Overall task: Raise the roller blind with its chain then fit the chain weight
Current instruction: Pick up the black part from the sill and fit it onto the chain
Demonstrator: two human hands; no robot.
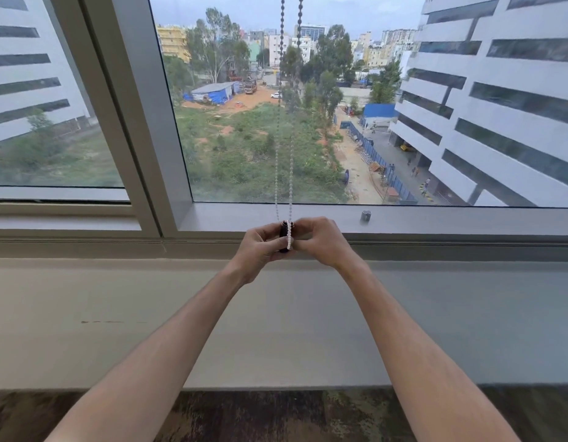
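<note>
In the head view, two bare forearms reach forward from the lower corners and meet just in front of the window frame (435, 223), a little above the middle of the picture. The left hand (258, 248) has its fingers curled round a small dark weight (283, 239), which stands upright between the two hands, at about 3 o'clock from the left hand and 9 o'clock from the right. The right hand (320, 242) touches the weight from the other side, its fingertips pinching the bead chain (289, 186) against the weight's face. The chain hangs as two strands side by side from the top edge of the picture, at 12 o'clock from the hands, dark against the sky and pale lower down; one pale strand runs down over the front of the weight to its lower end. A small grey knob (365, 216) sits on the frame at about 2 o'clock from the right hand, well apart from it. A wide grey sill (116, 314) lies below the hands, under both forearms. Through the glass are trees, open ground and white buildings.
</note>
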